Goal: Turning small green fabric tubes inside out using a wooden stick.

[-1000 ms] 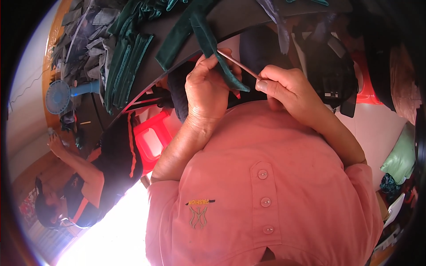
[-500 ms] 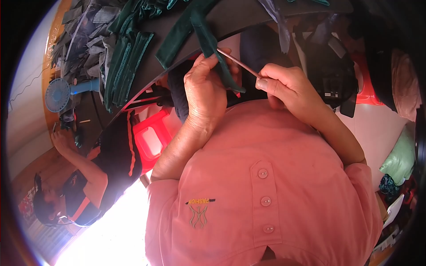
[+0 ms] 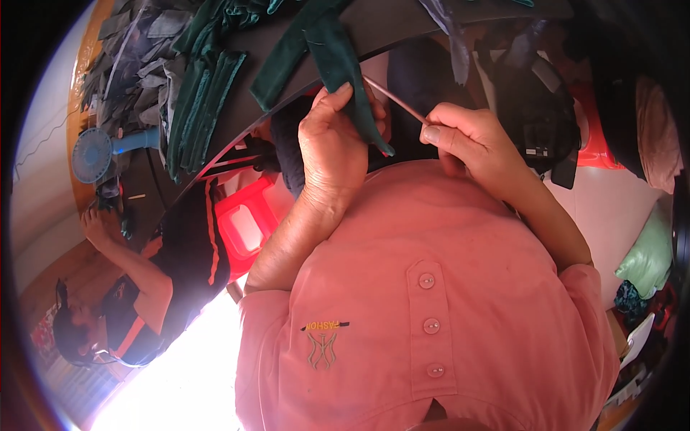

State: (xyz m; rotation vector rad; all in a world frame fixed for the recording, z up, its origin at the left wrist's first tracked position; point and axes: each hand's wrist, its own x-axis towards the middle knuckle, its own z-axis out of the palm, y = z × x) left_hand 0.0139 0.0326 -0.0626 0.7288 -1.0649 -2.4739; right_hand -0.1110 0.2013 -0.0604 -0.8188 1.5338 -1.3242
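My left hand [image 3: 334, 140] is closed on a dark green velvet strip [image 3: 336, 61], its thumb pressing the cloth near the lower end. The strip runs up over the table edge, and its pointed tip hangs below my fingers. In my right hand [image 3: 467, 136] is a thin, pinkish-brown stick [image 3: 395, 98], pinched between thumb and fingers. The stick slants up and left, its far end at the strip's right edge; whether it goes inside the cloth I cannot tell. Another green velvet length [image 3: 284, 72] lies on the table just left of the strip.
The dark table [image 3: 424, 16] curves across the top. Folded green strips [image 3: 205, 115] and grey cloth pieces [image 3: 147, 68] lie at the left, near a blue fan [image 3: 93, 154]. A co-worker [image 3: 129, 287] sits at far left, near a red stool [image 3: 248, 223]. A green bag [image 3: 643, 251] is at right.
My right hand has shifted slightly right with the stick, whose far end now sits nearer the strip's right edge. The strip lies wider and flatter over my left hand.
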